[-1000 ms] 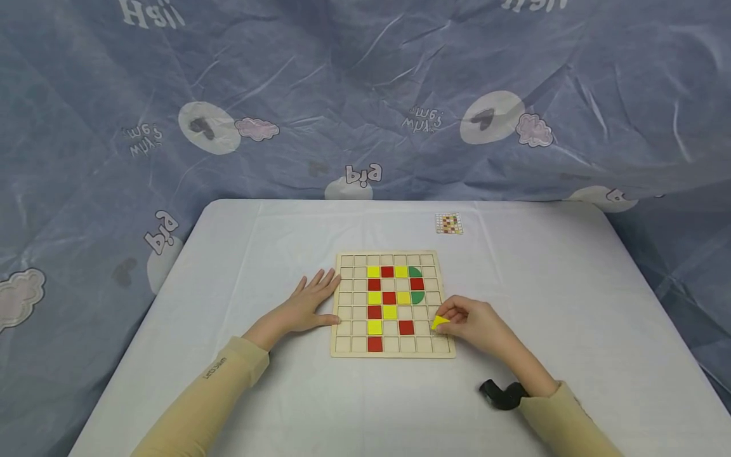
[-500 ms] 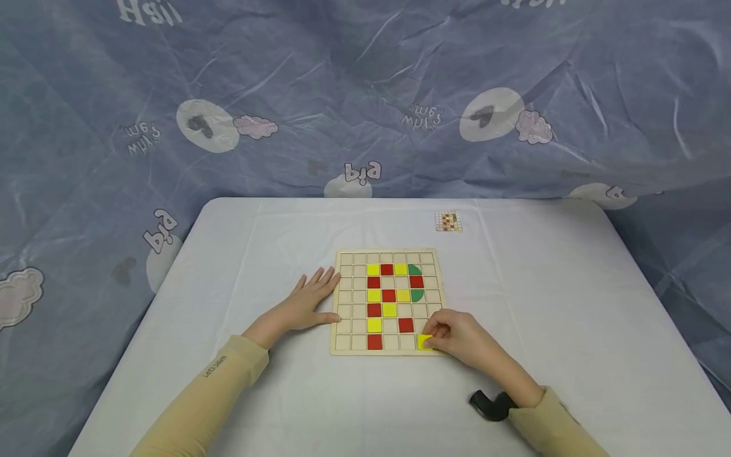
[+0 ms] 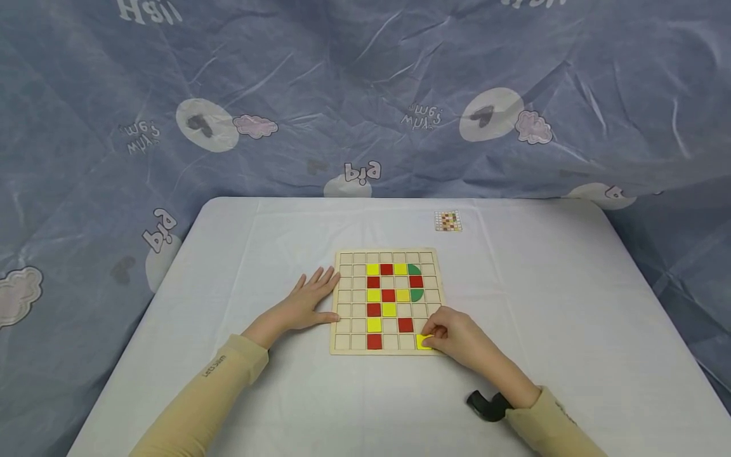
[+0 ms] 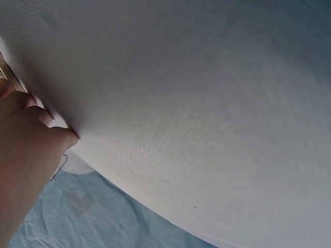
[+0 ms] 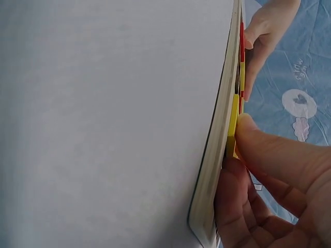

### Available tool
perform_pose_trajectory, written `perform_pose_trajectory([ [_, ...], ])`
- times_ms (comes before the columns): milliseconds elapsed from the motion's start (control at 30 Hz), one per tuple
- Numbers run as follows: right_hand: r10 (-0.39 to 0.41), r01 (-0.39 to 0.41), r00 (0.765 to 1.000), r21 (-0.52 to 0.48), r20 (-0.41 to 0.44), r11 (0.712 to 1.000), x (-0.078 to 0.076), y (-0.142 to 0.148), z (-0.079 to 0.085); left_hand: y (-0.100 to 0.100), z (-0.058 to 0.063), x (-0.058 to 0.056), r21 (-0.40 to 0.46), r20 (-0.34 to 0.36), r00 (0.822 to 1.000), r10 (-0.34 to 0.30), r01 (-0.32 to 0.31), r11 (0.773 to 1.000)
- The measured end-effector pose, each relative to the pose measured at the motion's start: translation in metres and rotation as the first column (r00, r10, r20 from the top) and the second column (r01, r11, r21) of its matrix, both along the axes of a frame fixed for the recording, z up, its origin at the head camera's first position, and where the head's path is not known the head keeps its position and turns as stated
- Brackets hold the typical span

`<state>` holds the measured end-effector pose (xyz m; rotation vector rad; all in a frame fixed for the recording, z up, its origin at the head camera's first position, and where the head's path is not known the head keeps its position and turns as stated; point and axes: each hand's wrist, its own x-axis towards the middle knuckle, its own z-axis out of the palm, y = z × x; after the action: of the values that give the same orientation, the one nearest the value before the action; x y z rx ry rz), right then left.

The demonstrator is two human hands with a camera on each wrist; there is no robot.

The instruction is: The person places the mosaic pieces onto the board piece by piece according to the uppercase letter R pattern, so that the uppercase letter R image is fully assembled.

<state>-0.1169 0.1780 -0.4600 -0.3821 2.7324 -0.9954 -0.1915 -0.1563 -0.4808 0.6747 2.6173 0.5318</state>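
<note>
A wooden grid board (image 3: 345, 304) lies on the table, bearing red and yellow square tiles and two green quarter-round tiles (image 3: 417, 295). My right hand (image 3: 461, 333) holds a yellow square tile (image 3: 422, 341) between thumb and fingers, at the bottom row near the board's right corner. The right wrist view shows the thumb on this yellow tile (image 5: 233, 119) by the board's edge; whether the tile lies flat in its cell, I cannot tell. With fingers spread, my left hand (image 3: 308, 306) rests at the board's left edge, fingertips and thumb touching it.
A small pattern card (image 3: 448, 221) showing a coloured grid lies behind the board, to the right. Under my right wrist hangs a black curved object (image 3: 485, 406). A white cloth covers the table (image 3: 285, 393); a blue printed curtain (image 3: 342, 82) stands behind.
Carrying the yellow tile, my right hand has moved left and nearer to me, from above the board's right side to its bottom row. The left hand stays put.
</note>
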Motion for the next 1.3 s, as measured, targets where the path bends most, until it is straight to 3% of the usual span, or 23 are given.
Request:
perform_pose_trajectory([
  [267,-0.006,0.006,1.000,0.014,0.007,1.000,0.000,-0.001,-0.001,0.000,0.002,0.002,0.022,0.000,1.000,-0.006,0.006,1.000],
  [533,0.020,-0.017,0.997,0.045,-0.076,0.999,-0.007,-0.014,0.000,0.001,0.001,0.003,0.018,-0.004,1.000,-0.007,0.007,1.000],
  [767,0.050,-0.044,0.997,0.103,-0.054,0.994,-0.010,-0.023,0.003,0.003,-0.001,0.001,0.002,0.014,1.000,-0.007,0.007,1.000],
  [1033,-0.008,0.011,1.000,0.096,-0.026,0.995,-0.013,-0.026,0.001,0.002,-0.003,-0.003,-0.014,0.003,1.000,-0.009,0.009,1.000],
  [1300,0.021,-0.019,0.999,0.047,-0.050,0.999,-0.017,-0.019,-0.005,0.000,-0.006,-0.001,-0.015,0.020,1.000,-0.005,0.005,1.000],
])
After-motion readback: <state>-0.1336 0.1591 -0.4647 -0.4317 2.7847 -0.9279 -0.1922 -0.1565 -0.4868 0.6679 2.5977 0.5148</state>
